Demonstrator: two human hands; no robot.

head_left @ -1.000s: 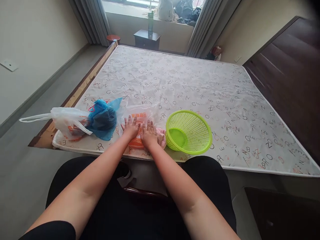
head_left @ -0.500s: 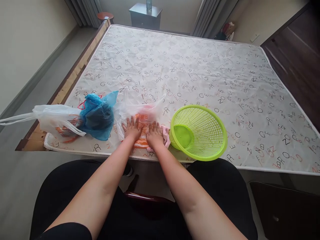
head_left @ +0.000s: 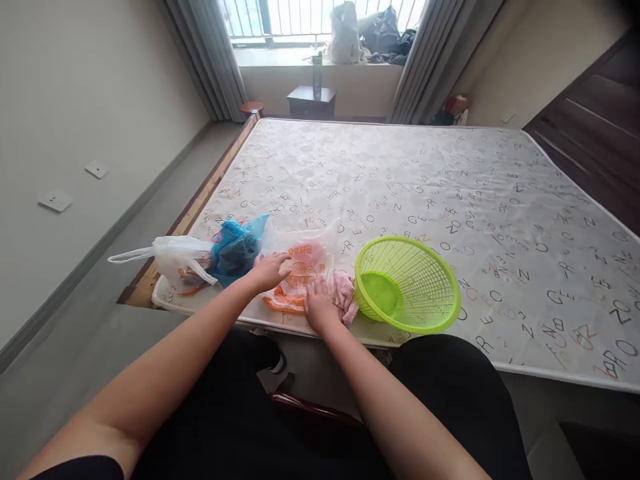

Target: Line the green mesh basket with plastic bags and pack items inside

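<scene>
A white plastic bag with orange print lies flattened near the mattress's front edge. My right hand rests on its right side with the fingers stretched out. Over the bag's left side is my left hand, fingers apart and holding nothing; whether it touches the plastic I cannot tell. A crumpled pink cloth sits just right of my right hand. Beside the cloth, a green plastic basket leans with its mouth tilted toward me. Left of my left hand is a blue plastic bag with something dark inside.
Another white plastic bag, its handles stretched left, lies at the mattress's left corner. The letter-printed mattress extends back toward a small nightstand with a bottle on it. A wooden bed rail runs along the left side.
The view has tilted up, bringing the window into sight. My left hand has lifted and turned from lying flat on the printed bag; my right hand still rests on it.
</scene>
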